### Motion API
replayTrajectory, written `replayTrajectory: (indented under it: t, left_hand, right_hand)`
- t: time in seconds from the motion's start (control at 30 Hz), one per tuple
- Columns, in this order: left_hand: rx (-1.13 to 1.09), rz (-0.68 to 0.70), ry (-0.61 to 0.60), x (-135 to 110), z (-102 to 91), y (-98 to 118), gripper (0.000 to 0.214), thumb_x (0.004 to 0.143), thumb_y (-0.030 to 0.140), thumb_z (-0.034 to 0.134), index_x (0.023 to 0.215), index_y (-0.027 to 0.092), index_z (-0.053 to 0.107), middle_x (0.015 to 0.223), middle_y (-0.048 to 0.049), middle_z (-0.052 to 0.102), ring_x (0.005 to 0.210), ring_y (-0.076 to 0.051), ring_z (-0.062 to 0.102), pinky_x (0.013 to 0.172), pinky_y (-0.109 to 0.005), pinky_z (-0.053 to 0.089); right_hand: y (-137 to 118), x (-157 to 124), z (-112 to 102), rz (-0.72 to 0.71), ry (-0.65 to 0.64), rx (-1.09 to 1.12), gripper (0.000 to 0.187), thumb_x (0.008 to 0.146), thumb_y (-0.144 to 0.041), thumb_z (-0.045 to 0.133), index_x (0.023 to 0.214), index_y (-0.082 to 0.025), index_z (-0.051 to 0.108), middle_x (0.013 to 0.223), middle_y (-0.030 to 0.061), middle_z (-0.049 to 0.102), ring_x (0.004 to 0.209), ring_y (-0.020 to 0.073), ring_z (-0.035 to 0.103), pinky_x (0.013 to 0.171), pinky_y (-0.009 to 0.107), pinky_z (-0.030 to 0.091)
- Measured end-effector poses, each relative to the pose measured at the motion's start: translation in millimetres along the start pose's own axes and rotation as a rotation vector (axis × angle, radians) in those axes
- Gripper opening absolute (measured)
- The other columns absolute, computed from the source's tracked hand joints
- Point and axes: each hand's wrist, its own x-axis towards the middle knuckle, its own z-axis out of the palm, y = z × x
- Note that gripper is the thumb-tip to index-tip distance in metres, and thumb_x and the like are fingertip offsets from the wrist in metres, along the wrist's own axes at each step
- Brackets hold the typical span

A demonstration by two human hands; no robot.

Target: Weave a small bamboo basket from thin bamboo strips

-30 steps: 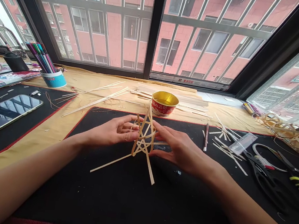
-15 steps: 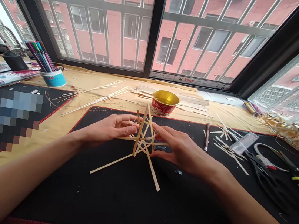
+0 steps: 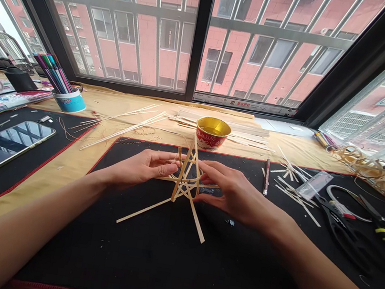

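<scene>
Strip frame [image 3: 182, 174] standing on black mat [image 3: 146, 258], side strip [image 3: 165, 178] now showing, hidden second ago; left hand [image 3: 149, 164] probably shifting hold, seemingly pinching frame's left side. Right hand [image 3: 224, 185] curling alongside, can't tell if gripping. Red bowl [image 3: 211, 140] sitting behind.

My desk [image 3: 70, 160] wears a yellow cloth, creased along its left part. On it I have two black mats edged in red: the larger mat [image 3: 160, 265] spreads right before me, under the strip frame [image 3: 181, 176], and the smaller mat [image 3: 18, 169] lies to my left. Beyond them, on the cloth, I see a blue pen cup [image 3: 69, 101], loose thin strips [image 3: 128, 128], a stack of flat slats [image 3: 248, 132] and a red bowl [image 3: 211, 140], just beside the larger mat's far edge.
</scene>
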Motion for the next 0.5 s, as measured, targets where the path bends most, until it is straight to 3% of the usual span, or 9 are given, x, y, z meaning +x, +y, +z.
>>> replayTrajectory:
  t: [0.27, 0.5]
  left_hand:
    - [0.031, 0.004, 0.016, 0.5, 1.2, 1.0, 0.050, 0.087, 0.041, 0.059, 0.134, 0.024, 0.050, 0.134, -0.0049, 0.058, 0.126, -0.024, 0.050, 0.104, -0.035, 0.041]
    - [0.085, 0.024, 0.017, 0.8, -0.2, -0.7, 0.048, 0.089, 0.040, 0.057, 0.134, 0.025, 0.050, 0.135, -0.0036, 0.056, 0.128, -0.024, 0.048, 0.105, -0.035, 0.040]
  right_hand:
    - [-1.2, 0.2, -1.1, -0.001, -0.008, 0.022, 0.063, 0.080, -0.022, 0.070, 0.136, -0.012, 0.043, 0.131, 0.0190, 0.052, 0.116, 0.0285, 0.058, 0.096, 0.042, 0.052]
    - [-2.0, 1.1, -0.8, -0.003, 0.015, 0.033, 0.062, 0.079, -0.020, 0.070, 0.136, -0.019, 0.044, 0.130, 0.0153, 0.054, 0.116, 0.0269, 0.059, 0.096, 0.042, 0.053]
